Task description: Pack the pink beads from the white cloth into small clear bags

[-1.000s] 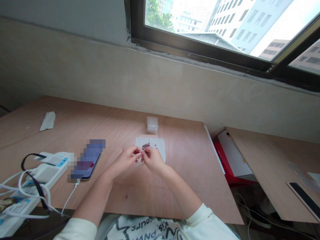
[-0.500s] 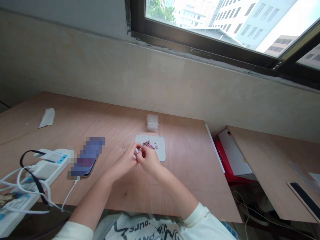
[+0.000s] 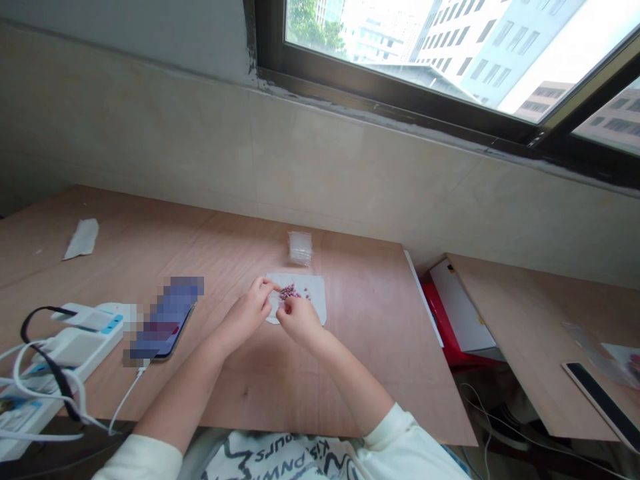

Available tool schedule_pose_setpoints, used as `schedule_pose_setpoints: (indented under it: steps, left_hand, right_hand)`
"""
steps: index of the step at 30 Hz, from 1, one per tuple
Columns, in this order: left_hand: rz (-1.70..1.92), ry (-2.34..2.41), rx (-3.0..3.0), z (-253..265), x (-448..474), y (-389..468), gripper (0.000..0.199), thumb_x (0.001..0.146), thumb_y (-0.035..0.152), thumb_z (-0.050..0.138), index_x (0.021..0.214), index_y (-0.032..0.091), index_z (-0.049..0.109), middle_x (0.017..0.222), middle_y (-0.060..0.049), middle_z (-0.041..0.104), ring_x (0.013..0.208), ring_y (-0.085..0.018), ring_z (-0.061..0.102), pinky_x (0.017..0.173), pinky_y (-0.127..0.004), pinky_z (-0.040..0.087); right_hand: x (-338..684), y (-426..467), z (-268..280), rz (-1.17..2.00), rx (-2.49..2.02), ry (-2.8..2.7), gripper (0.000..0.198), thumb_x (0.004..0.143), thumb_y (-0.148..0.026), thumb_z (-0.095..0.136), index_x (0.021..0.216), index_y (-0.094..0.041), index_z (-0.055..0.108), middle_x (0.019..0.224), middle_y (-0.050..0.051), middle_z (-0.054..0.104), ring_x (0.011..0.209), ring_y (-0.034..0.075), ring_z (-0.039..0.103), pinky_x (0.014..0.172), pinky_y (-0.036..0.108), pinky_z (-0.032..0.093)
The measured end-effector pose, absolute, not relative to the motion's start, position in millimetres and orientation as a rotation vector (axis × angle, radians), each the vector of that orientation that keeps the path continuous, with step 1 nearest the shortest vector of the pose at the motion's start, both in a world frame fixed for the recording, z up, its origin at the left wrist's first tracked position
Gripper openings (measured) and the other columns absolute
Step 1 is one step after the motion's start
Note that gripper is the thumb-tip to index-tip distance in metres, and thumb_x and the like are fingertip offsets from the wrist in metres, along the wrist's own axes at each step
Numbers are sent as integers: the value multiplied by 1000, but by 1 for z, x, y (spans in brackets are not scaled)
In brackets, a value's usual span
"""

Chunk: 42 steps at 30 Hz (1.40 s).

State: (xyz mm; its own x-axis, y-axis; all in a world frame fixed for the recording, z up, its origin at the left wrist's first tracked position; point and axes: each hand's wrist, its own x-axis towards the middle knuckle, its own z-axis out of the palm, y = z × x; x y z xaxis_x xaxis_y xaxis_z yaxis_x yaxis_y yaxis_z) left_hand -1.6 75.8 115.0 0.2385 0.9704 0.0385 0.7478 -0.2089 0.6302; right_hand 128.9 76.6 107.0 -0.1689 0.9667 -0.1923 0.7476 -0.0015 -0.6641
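Small pink and dark bead-like pieces (image 3: 290, 292) lie in a loose pile on a white sheet (image 3: 317, 309), with a few scattered to the right. My left hand (image 3: 254, 301) is at the sheet's left edge, its index finger stretched out to the pile and its thumb apart from it; I see nothing held there. Just below the pile is my right hand (image 3: 301, 317), its thumb and fingertips pinched together close over the sheet. Whatever lies between those fingertips is too small or hidden to make out.
Behind the sheet sits a stack of small clear plastic bags (image 3: 300, 249). To the left are a charging phone (image 3: 167, 320), a power strip (image 3: 93, 340) with tangled cables, and a white paper scrap (image 3: 83, 239). A second table (image 3: 545, 320) stands right, across a gap.
My hands, held together at the fingertips before, have come apart. The left index finger now reaches to the pile, and the right hand stays pinched below it. The view has shifted slightly.
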Motion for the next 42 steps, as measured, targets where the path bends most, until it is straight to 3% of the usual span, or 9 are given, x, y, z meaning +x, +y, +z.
schedule_pose_setpoints:
  steps: [3,6,11,14,21,23,26,29,42]
  left_hand:
    - [557,1536,2069,115,-12,71,36,67,8,33,93,20,55,105,-4,45,82,-15,52,74,-29,41]
    - [519,1388,2121,120,-17,63,36,71,10,32,95,22,56,113,-3,46,107,-19,39,92,-34,30]
    - [334,1173,1993,135,-16,52,44,75,30,43,119,24,37,128,-3,38,122,-19,22,101,-39,12]
    - [307,1162,1961,136,-14,52,53,69,37,52,118,24,36,127,-6,38,118,-22,29,98,-40,19]
    - [522,1175,2073,107,-5,71,38,74,37,45,107,21,44,109,-6,51,103,-19,43,88,-33,32]
    - [559,1235,2124,99,-7,76,35,74,36,45,105,20,45,107,-7,52,101,-20,44,88,-34,32]
    - [574,1352,2178,91,-13,80,31,73,33,47,101,20,48,105,-7,53,100,-21,45,90,-37,28]
    - [534,1442,2198,85,-17,79,31,71,30,49,101,20,48,104,-7,53,101,-22,43,91,-41,24]
    - [411,1562,2123,79,-13,71,31,71,31,48,101,22,49,108,-9,51,104,-26,40,92,-52,16]
  right_hand:
    - [133,77,107,1028,-1752,-1918,21,63,-20,45,43,-16,40,41,-3,38,41,6,32,41,21,21]
    - [136,75,106,1251,-1673,-1795,24,63,-20,43,40,-17,39,36,-4,36,37,6,33,39,20,22]
    - [138,72,101,1688,-1566,-1403,23,64,-19,40,42,-17,39,32,-4,38,28,6,33,33,20,24]
    - [142,72,100,1775,-1443,-1289,23,66,-22,43,43,-17,39,33,-5,37,28,6,32,31,20,23]
    - [154,78,105,1876,-1297,-1214,27,66,-38,45,50,-17,40,37,-6,36,31,6,32,31,19,24]
    - [160,81,96,1787,-1332,-1237,24,68,-38,42,56,-18,41,40,-6,37,35,7,35,34,19,27]
    - [170,88,71,1267,-1633,-1293,12,62,-26,48,65,-18,41,49,-6,40,43,7,38,42,19,30]
    - [178,94,47,917,-1853,-1462,16,60,-19,49,75,-18,44,54,-6,41,49,9,40,47,20,29]
    - [178,107,32,861,-1899,-1638,7,68,-19,43,72,-17,49,57,-3,46,52,10,42,49,20,29]
